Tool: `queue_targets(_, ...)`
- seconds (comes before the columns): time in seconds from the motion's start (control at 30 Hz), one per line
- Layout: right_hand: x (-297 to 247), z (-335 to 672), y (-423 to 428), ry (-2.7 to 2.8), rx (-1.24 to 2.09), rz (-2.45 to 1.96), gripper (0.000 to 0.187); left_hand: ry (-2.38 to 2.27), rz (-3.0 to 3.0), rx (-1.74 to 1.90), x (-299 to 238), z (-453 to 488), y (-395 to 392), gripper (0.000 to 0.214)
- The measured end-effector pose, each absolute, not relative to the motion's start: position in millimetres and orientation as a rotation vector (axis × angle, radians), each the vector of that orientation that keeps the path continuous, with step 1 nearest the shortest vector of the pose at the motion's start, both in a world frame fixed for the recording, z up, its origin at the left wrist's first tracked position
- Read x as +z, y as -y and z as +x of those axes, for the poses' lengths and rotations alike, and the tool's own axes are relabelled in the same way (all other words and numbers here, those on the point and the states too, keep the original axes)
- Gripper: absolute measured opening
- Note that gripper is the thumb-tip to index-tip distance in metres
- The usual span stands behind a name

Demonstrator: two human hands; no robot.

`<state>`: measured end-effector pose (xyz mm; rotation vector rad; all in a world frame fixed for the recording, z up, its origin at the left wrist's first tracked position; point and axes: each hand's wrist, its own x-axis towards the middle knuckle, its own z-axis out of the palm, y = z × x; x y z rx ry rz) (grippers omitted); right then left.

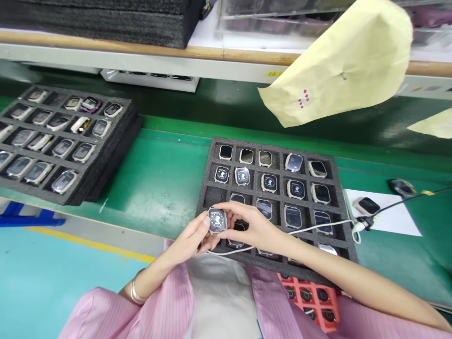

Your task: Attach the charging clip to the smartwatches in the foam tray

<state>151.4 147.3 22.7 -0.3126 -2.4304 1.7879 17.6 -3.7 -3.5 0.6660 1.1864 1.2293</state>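
A square smartwatch body (pixel 217 220) with a light frame and a lit dial is held up between both hands. My left hand (pixel 196 235) is closed on its left side, the thumb along the frame. The fingers of my right hand (pixel 247 223) pinch its top and right edges. Beneath them lies a black foam tray (pixel 271 147) of similar watch bodies, some with lit screens, others dark. One compartment (pixel 214 197) just above my left hand holds no watch. A white cable (pixel 319 226) runs under my right forearm and emerges below the hands.
More foam trays of watches (pixel 113 146) are stacked at the left. On the right, a watch (pixel 367 205) lies on white paper (pixel 402 225) near a cable connector. A red tray (pixel 334 303) of round parts sits by my lap. Yellow paper (pixel 339 66) hangs from the shelf edge.
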Motion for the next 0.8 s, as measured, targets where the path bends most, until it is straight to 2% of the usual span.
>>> queue_targets(0.17,26.8,151.0,-146.2,2.519,1.702,-0.338,0.047,-1.107,0.622,1.211,-5.4,16.8,0.2,0.038)
queue_targets(0.4,25.1,150.7,-144.2,2.307,2.161,-0.423,0.044,-1.093,0.575,1.201,-3.6,17.3,-2.5,0.038)
queue_targets(0.8,28.2,150.2,-144.2,2.309,2.076,-0.375,0.042,-1.083,0.616,1.21,-5.1,15.9,0.9,0.034)
